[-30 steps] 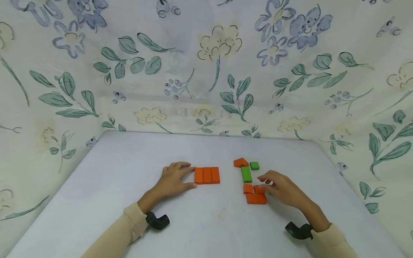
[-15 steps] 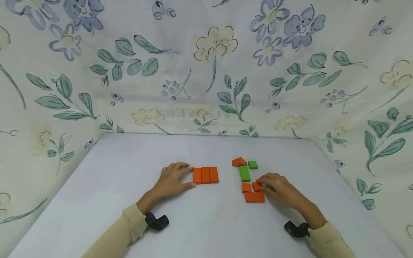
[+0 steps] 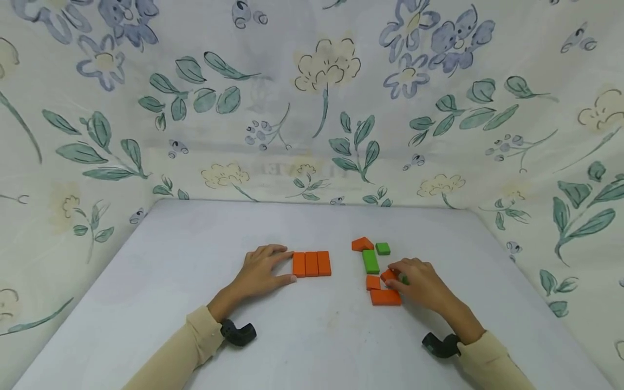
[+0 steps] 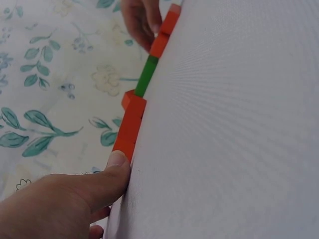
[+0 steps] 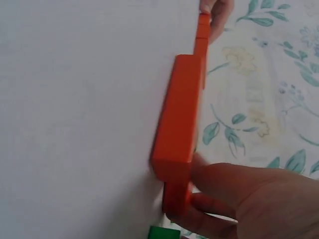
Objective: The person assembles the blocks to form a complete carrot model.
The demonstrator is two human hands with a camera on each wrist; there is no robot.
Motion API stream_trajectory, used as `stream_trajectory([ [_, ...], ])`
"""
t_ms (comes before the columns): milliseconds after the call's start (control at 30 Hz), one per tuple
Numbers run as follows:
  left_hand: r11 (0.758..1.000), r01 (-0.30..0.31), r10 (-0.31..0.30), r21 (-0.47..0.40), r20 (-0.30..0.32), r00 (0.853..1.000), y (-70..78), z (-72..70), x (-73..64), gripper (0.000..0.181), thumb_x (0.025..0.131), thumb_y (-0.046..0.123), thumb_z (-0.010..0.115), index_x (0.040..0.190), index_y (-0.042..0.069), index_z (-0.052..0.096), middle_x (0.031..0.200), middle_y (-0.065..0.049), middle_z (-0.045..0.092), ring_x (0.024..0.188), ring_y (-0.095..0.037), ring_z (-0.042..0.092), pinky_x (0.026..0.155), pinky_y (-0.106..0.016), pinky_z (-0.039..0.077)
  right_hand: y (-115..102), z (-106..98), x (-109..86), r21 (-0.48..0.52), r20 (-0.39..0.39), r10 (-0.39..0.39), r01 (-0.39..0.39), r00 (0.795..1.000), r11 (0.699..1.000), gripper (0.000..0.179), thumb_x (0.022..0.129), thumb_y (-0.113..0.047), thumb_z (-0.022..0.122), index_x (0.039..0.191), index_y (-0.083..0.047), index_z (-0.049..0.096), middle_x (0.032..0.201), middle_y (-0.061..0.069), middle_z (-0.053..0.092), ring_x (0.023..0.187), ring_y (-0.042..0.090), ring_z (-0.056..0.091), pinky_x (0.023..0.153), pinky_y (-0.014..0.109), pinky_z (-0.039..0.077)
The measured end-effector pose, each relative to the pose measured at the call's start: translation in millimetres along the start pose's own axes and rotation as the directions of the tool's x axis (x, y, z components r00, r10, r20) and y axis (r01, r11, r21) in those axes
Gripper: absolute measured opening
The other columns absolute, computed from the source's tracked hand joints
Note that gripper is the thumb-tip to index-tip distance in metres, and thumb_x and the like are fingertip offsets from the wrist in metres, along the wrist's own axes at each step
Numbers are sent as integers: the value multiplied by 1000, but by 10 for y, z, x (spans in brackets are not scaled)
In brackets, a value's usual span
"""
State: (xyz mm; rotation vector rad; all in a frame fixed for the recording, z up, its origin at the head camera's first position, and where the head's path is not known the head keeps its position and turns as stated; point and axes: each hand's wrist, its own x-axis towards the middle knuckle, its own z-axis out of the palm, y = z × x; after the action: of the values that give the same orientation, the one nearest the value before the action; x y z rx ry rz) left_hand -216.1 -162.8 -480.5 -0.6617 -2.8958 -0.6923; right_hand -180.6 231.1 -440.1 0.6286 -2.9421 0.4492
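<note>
Head view: three orange blocks (image 3: 311, 264) lie flat in a row, side by side, near the middle of the white worktop (image 3: 312, 346). The left hand (image 3: 260, 273) is at the row's left end, its grip spread apart, forefinger by the far corner and thumb by the near one; the left wrist view shows the thumb against the end block.

To the right, well apart from the row, is a looser group. Here the right hand (image 3: 421, 283) has its grip clamped on a small orange block (image 3: 388, 275), pinched between thumb and fingers and turned at an angle to its neighbours. Just left of it sits an orange square (image 3: 372, 283), and just nearer the person lies a wide orange block (image 3: 385, 297). A green piece (image 3: 403, 278) shows beside the pinched block, mostly hidden by the right hand. Beyond the square lies a long green block (image 3: 370, 261), with an orange pointed block (image 3: 362, 244) at its far end and a green square (image 3: 382, 248) near that.

Both sleeves (image 3: 205, 327) are beige, and each wrist carries a black device (image 3: 238, 333). Behind the worktop hangs pale cloth (image 3: 273, 43) printed with flowers and leaves.
</note>
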Motion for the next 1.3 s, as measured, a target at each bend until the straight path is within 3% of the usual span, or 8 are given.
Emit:
stream_trajectory([
  [200, 1000, 8, -8, -6, 24, 1000, -6, 9, -11, 66, 87, 55, 70, 142, 21, 57, 147, -5, 51, 137, -33, 43, 100, -54, 33, 30, -4, 19, 41, 42, 7, -8, 999, 999, 38, 87, -19, 78, 119, 0, 69, 106, 6, 73, 101, 27, 66, 88, 53, 51],
  [367, 1000, -6, 6, -6, 3, 1000, -26, -6, 15, 67, 86, 54, 71, 143, 22, 56, 147, -5, 51, 136, -32, 43, 100, -55, 33, 64, 1, 40, 68, 29, 21, -23, 999, 997, 31, 87, -19, 78, 112, -2, 70, 105, 7, 69, 97, 25, 64, 86, 50, 53],
  [700, 998, 6, -4, -62, 27, 1000, -18, -22, -8, 62, 88, 51, 71, 142, 24, 57, 147, -7, 52, 137, -33, 42, 101, -57, 32, 49, -27, 37, 144, 9, 63, -63, 998, 987, 34, 89, -12, 74, 120, 1, 68, 113, 14, 69, 104, 31, 65, 89, 51, 54],
  [900, 999, -3, 3, -40, 2, 1000, -38, -39, 17, 62, 88, 51, 71, 142, 24, 57, 146, -6, 52, 137, -32, 42, 101, -55, 32, -85, -96, 87, 210, -90, 2, 17, 996, 978, 34, 88, -9, 76, 118, 1, 67, 113, 15, 69, 105, 34, 65, 88, 49, 56],
  [1133, 999, 4, -3, -51, 12, 1000, -54, -21, 13, 63, 88, 52, 70, 143, 25, 57, 147, -6, 52, 137, -32, 42, 101, -55, 32, -421, -110, 181, 258, -83, -69, 88, 994, 962, 33, 87, -13, 77, 117, -4, 67, 109, 10, 65, 106, 33, 63, 88, 49, 56],
  [1300, 999, 9, -8, -41, 13, 1000, -45, -2, 11, 63, 88, 52, 70, 143, 25, 57, 147, -6, 52, 137, -32, 42, 102, -55, 32, -626, -61, 270, 267, -121, -172, 199, 978, 943, 30, 86, -9, 78, 115, -4, 69, 109, 8, 68, 103, 28, 63, 87, 45, 57],
])
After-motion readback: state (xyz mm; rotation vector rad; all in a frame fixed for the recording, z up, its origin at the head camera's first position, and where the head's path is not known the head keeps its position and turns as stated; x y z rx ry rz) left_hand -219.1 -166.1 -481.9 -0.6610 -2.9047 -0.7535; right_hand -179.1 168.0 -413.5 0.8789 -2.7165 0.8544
